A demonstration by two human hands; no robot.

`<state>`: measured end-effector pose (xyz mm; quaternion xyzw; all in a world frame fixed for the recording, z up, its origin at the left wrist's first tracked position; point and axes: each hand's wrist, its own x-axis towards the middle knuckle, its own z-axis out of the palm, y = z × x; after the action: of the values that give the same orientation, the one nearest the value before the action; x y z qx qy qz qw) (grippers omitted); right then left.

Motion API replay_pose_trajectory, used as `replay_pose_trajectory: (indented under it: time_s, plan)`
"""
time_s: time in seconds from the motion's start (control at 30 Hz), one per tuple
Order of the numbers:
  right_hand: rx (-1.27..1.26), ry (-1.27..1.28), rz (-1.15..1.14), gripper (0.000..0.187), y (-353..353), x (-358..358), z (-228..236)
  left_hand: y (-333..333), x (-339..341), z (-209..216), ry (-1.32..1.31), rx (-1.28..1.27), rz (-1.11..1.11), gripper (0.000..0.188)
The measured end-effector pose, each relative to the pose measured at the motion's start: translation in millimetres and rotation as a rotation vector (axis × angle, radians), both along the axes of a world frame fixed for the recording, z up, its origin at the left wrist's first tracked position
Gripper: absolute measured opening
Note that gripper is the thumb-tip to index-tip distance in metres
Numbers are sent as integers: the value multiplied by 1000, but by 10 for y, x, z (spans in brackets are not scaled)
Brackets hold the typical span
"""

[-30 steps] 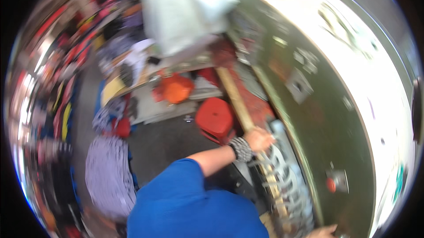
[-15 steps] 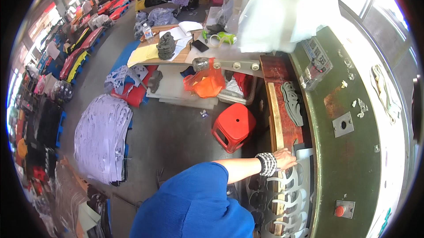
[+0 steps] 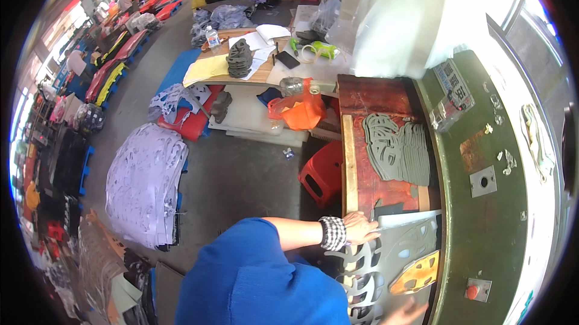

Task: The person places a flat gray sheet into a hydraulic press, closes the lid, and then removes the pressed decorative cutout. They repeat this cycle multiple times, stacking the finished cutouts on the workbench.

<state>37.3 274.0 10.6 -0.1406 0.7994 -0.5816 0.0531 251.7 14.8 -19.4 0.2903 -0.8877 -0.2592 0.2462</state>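
Observation:
My left hand (image 3: 360, 228), with a black-and-white checked cuff at the wrist, has its fingers closed on the edge of a grey sheet with cut-out holes (image 3: 365, 258). That sheet hangs over the left side of the work surface. A smooth grey sheet (image 3: 403, 242) lies beside it, with a yellow plate with holes (image 3: 415, 272) on top. At the lower edge my right hand (image 3: 408, 313), smeared by motion, reaches over the grey sheet near the yellow plate, fingers stretched out. Farther off, rows of grey cut pieces (image 3: 395, 150) are stacked on a red board (image 3: 377, 191).
A green machine panel (image 3: 473, 216) with a red button (image 3: 472, 292) borders the right side. A wooden strip (image 3: 350, 165) edges the red board. Left of it stands a red stool (image 3: 322, 174). Lavender sheets (image 3: 146, 186) are piled on the floor; a table (image 3: 262, 74) stands beyond.
My left hand has shifted left, drawing the cut-out sheet leftward. My right hand and the yellow plate now show. More of the red board and grey pieces is visible.

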Motion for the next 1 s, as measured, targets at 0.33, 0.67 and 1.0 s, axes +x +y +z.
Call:
replay_pose_trajectory:
  time_s: [0.33, 0.67, 1.0]
  plan:
    - [221, 435, 136, 84, -542, 1043, 123, -30, 423, 357, 392, 171, 132, 18]
    - [-686, -438, 126, 101, 34, 647, 364, 715, -1243, 756, 68, 415, -482, 37]
    - [-920, -395, -37, 84, 255, 344, 493, 325, -1288, 796, -123, 463, -250, 37]
